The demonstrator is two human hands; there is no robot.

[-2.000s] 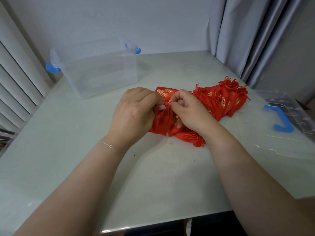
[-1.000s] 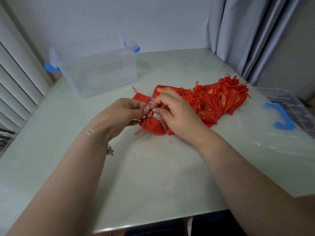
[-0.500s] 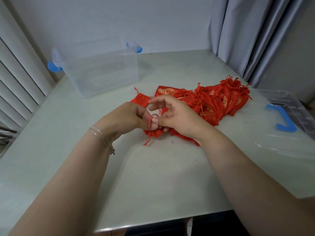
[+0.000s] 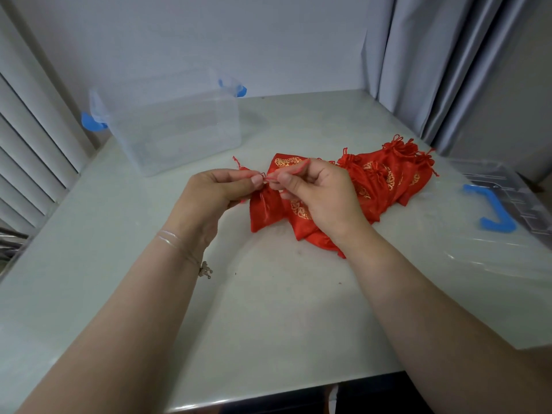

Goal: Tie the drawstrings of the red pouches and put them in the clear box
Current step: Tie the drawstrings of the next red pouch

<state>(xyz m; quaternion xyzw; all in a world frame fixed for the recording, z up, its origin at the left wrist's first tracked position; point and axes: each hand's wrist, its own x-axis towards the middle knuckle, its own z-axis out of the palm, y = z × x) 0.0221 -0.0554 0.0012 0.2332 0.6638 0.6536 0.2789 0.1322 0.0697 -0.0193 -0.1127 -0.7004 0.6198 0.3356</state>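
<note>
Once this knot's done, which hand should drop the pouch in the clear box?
Left, probably. The clear box stands far left, on the left hand's side; the right hand would cross over. Both pinch the red pouch's drawstring now.

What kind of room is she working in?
Probably a home room, though uncertain: a pale table pushed against a plain wall, grey curtains to the right, and window blinds on the left.

The pouches (image 4: 385, 180) are shiny red with gold patterns, and their drawstrings (image 4: 400, 144) are red too. The box (image 4: 176, 127) is clear with blue clips (image 4: 91, 122). Its clear lid (image 4: 501, 204) has a blue handle (image 4: 490, 210). The counter (image 4: 268, 309) is pale green-white. The curtain (image 4: 433, 64) is grey.
</note>
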